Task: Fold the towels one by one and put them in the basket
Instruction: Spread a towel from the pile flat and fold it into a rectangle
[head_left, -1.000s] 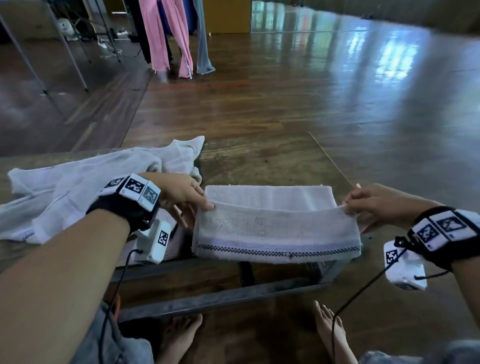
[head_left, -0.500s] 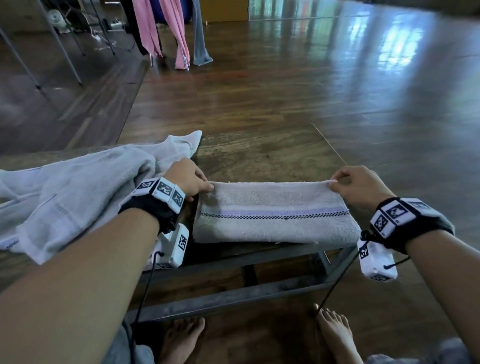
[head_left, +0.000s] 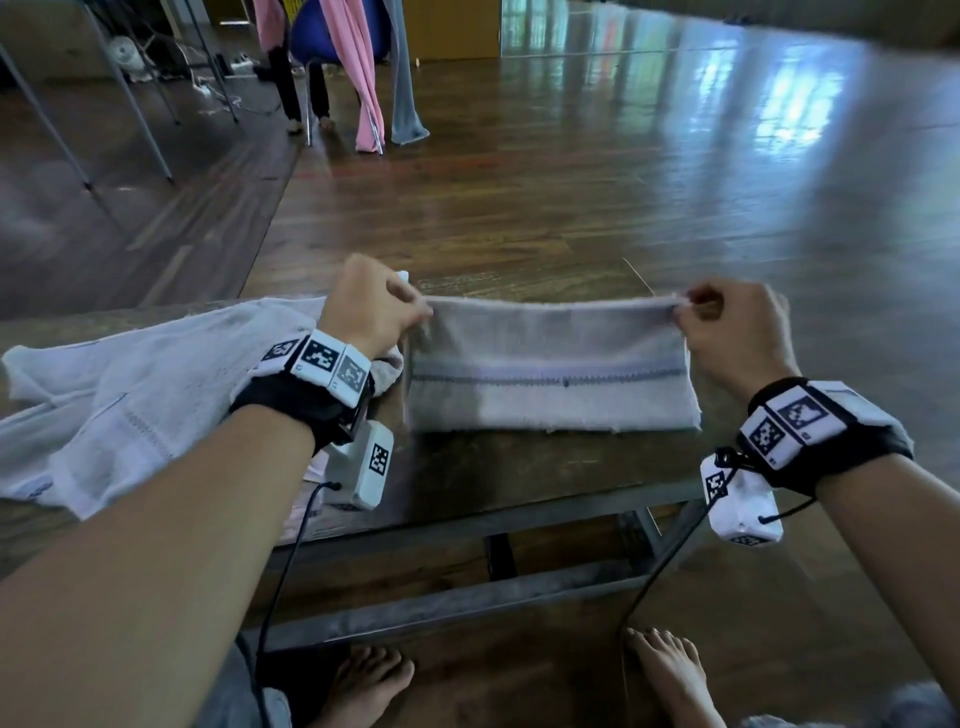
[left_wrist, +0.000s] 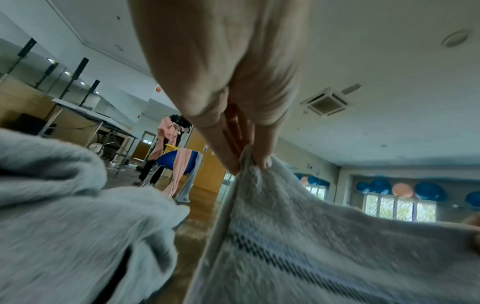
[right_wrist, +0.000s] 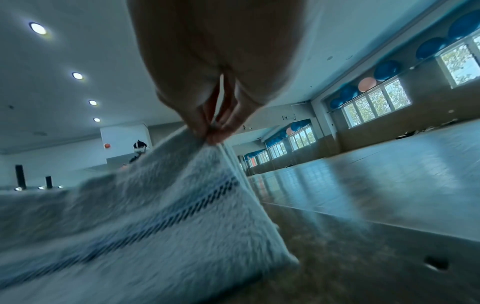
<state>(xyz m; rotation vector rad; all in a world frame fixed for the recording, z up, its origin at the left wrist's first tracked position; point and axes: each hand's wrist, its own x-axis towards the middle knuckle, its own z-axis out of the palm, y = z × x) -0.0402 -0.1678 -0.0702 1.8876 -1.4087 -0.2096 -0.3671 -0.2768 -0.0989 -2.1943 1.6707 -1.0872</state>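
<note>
Folded towel long axis left-right; left hand, right hand pinching far corners.

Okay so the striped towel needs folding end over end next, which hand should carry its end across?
Probably the right hand: it pinches the striped towel at the end with bare table beside it, while the left hand sits against the unfolded towels.

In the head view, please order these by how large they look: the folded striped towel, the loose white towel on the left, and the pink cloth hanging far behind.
1. Loose white towel, partly hidden by the left arm.
2. Folded striped towel, held at its far corners by both hands.
3. Pink cloth; it is far from the camera, so its real size is unsure.
</note>
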